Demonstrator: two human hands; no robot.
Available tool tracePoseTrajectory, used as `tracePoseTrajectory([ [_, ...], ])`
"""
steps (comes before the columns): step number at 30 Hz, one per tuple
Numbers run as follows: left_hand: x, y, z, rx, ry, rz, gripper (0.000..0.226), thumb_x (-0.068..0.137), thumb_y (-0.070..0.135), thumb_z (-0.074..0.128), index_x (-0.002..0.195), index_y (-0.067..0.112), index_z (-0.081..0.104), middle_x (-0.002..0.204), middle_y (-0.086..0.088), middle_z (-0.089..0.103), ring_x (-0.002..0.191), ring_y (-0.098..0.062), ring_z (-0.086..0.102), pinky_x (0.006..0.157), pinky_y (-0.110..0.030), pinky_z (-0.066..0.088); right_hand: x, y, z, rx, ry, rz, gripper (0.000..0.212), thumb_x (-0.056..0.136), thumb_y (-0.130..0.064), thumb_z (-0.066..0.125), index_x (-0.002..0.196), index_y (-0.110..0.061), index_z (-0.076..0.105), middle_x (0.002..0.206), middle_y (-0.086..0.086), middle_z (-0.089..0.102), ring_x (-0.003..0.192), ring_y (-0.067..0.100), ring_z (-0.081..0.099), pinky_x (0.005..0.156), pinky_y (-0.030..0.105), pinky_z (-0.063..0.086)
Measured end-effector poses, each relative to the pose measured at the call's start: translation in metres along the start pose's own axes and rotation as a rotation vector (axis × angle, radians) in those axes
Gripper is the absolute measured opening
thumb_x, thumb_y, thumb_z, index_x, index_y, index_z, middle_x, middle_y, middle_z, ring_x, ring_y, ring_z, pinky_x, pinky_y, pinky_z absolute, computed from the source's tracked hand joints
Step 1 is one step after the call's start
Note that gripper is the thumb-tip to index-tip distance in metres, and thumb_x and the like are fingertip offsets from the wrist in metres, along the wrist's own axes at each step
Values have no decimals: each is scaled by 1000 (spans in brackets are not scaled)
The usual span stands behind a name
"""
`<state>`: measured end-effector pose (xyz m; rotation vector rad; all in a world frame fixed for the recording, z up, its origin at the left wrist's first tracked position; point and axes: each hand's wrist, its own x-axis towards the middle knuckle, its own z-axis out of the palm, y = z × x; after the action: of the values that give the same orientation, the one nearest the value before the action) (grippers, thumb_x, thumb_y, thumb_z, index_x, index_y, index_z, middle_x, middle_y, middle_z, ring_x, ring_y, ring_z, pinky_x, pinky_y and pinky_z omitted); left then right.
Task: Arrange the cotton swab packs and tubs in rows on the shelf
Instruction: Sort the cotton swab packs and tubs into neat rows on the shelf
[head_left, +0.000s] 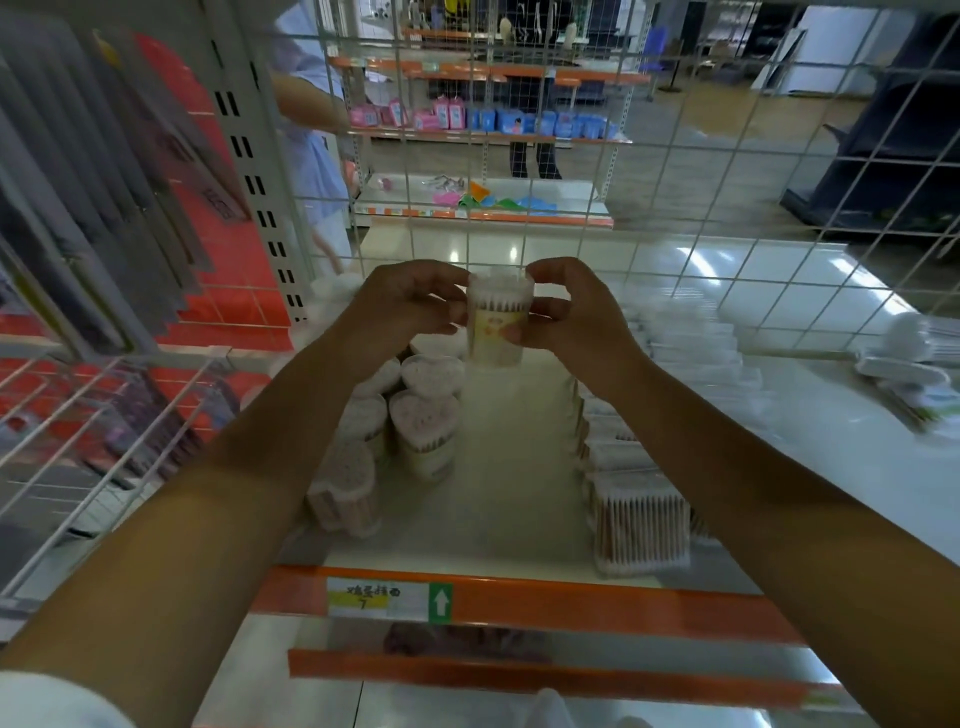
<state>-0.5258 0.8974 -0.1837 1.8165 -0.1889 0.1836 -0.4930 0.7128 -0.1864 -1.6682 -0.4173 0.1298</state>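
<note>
Clear swab tub (497, 322), label blurred, gripped by left hand (410, 306) and right hand (566, 312).

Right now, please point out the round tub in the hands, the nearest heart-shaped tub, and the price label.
round tub (497, 332), head view, its label
nearest heart-shaped tub (345, 491), head view, lid
price label (387, 600), head view, centre

Clear round swab tub (497, 322) upright, raised above shelf (509, 467); heart-shaped tubs (423, 415) left, flat packs (641, 525) right (blurred).
</note>
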Motion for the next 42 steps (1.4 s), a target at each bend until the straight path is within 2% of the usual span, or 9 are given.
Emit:
tracePoseTrajectory([
  [4, -2, 5, 5, 9, 6, 21, 26, 81, -2, 62, 96, 19, 61, 96, -1, 64, 85, -9, 62, 77, -26, 54, -4, 2, -7, 200, -6, -24, 54, 73, 20, 60, 116, -12, 54, 108, 1, 59, 89, 13, 64, 76, 24, 55],
  [8, -9, 17, 11, -57, -37, -4, 58, 70, 14, 70, 122, 27, 48, 107, 2, 60, 94, -11, 62, 84, -27, 52, -8, 3, -9, 366, -42, 13, 55, 80, 18, 52, 129, -7, 46, 99, 0, 63, 85, 8, 63, 82, 27, 53],
  [12, -21, 29, 12, 84, -131, 60, 72, 61, 22, 70, 126, 34, 43, 111, 2, 57, 97, -9, 61, 85, -27, 53, -13, 4, -9, 471, -152, 68, 50, 86, 12, 44, 134, 0, 41, 94, 0, 68, 90, 16, 62, 85, 31, 52],
  [16, -35, 32, 8, 328, -190, 162, 59, 64, 31, 74, 116, 42, 49, 114, 1, 58, 102, -16, 57, 87, -25, 50, -22, 4, -5, 432, -246, 80, 50, 82, 4, 50, 132, 0, 43, 95, 2, 69, 92, 18, 63, 88, 34, 52],
  [22, -63, 23, 4, 569, -176, 183, 58, 64, 40, 80, 115, 34, 52, 110, 7, 57, 100, -9, 53, 84, -33, 51, -32, 4, 4, 142, -200, 79, 38, 79, 9, 61, 109, -13, 58, 78, -1, 67, 71, 7, 64, 67, 18, 52],
  [26, -80, 11, 10, 729, -150, 158, 61, 62, 63, 55, 117, 37, 51, 117, 9, 56, 106, -8, 52, 86, -22, 42, -39, 7, 10, -33, -162, 66, 42, 79, 4, 65, 117, -9, 55, 88, 5, 63, 79, 14, 61, 77, 27, 51],
  [32, -97, 2, 20, 992, -152, 84, 69, 68, 65, 50, 128, 31, 51, 126, 6, 52, 118, -17, 45, 97, -36, 39, -46, 19, 14, -151, -146, 54, 41, 81, -2, 66, 120, -10, 55, 91, 3, 63, 81, 13, 61, 82, 31, 51],
  [38, -106, -9, 17, 1233, -131, 254, 54, 64, 58, 46, 102, 24, 62, 91, 1, 63, 79, -22, 60, 65, -35, 49, -47, 19, 19, -324, -135, -21, 38, 81, -10, 67, 118, -15, 57, 95, 2, 64, 84, 11, 62, 75, 24, 50],
  [42, -109, -12, 16, 1248, -153, 281, 59, 63, 61, 41, 99, 20, 64, 85, -1, 60, 73, -22, 58, 58, -33, 48, -49, 22, 22, -399, -149, -56, 38, 82, -14, 67, 119, -15, 57, 95, -1, 63, 82, 8, 61, 72, 21, 49],
])
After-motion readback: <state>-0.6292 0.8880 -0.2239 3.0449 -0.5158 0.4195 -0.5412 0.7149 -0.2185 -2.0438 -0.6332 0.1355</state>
